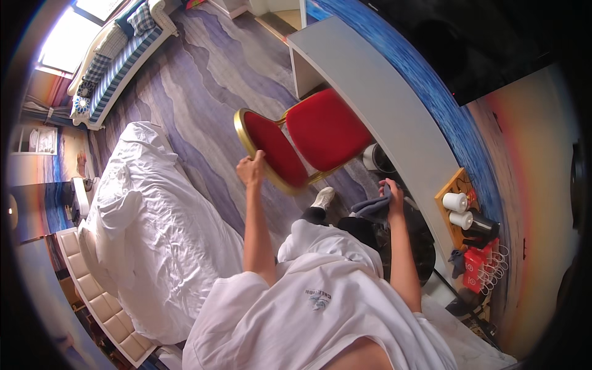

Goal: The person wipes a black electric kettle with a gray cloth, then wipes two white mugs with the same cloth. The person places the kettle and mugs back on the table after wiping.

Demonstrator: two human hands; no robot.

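Observation:
A red chair with a gold frame stands partly under the long white desk, its padded backrest toward me. My left hand is closed around the gold rim of that backrest. On the other side, beside the desk, my right hand grips a dark grey cloth that hangs down in folds. Below the cloth, one of my white shoes shows on the carpet.
The long white desk curves along the right, with a wooden tray, white cups and a black kettle. A bed with rumpled white bedding lies on the left. A striped sofa stands at the far left.

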